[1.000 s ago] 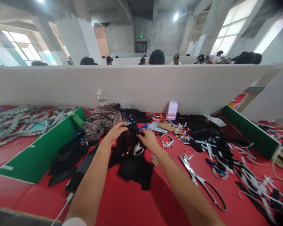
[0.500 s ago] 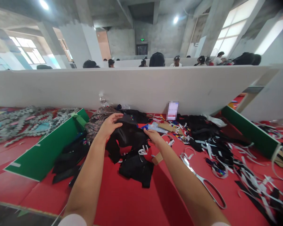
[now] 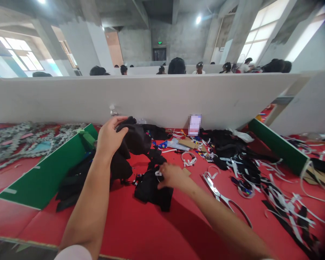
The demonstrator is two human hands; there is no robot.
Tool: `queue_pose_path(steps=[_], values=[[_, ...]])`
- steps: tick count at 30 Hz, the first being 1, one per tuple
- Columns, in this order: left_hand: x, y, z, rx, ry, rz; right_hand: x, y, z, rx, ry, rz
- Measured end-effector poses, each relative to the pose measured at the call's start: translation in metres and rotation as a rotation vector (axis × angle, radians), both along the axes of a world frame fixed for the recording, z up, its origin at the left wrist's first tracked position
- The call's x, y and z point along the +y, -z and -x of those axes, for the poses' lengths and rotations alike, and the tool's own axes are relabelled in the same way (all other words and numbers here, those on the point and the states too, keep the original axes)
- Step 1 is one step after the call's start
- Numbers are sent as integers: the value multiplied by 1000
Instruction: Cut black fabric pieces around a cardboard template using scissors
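My left hand (image 3: 111, 134) is raised and closed, pinching a piece of black cloth (image 3: 138, 139) between thumb and fingers. That cloth hangs in folds toward the red tabletop. Below and to its right lies another black cloth piece (image 3: 153, 191) with a white strip on it. My right hand (image 3: 174, 176) is over this piece, at the white strip. Its fingers are smeared by motion, so whether they grip anything does not show. Large silver scissors (image 3: 219, 193) lie on the table to the right of my right hand.
Green dividers (image 3: 47, 173) edge the workspace at left and right. A white partition (image 3: 151, 94) stands behind. Black cloth (image 3: 230, 144) and white strips (image 3: 292, 207) are heaped at right. A phone (image 3: 195, 124) with a blurred screen leans on the partition. Several people sit beyond.
My left hand has moved left and up with the black cloth. My right hand has left the cloth's right side and come down toward the piece with the white strip.
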State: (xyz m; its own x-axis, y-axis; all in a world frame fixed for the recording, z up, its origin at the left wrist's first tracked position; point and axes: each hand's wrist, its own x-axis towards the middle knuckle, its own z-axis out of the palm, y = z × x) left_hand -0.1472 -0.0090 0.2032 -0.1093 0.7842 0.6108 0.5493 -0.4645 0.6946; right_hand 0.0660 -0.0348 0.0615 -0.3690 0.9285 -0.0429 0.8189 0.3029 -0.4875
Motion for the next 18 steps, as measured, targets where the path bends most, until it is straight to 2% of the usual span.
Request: queue_pose_path(steps=[2,5,9,12,15,18], values=[[-2,-3,-4,3,-16,9,-11,11,15,-98,-34,34],[-4,-7,-7,19,-40,19,10,22,32,-162,2,-4],[-9,-9,-9,76,-62,13,67,15,33,-182,131,-105],[-14,-9,-9,145,-71,13,87,5,25,-168,161,-148],[-18,-7,-13,166,-52,16,77,4,15,-131,145,-169],[-22,-7,-21,182,-13,37,50,10,9,-62,28,-155]])
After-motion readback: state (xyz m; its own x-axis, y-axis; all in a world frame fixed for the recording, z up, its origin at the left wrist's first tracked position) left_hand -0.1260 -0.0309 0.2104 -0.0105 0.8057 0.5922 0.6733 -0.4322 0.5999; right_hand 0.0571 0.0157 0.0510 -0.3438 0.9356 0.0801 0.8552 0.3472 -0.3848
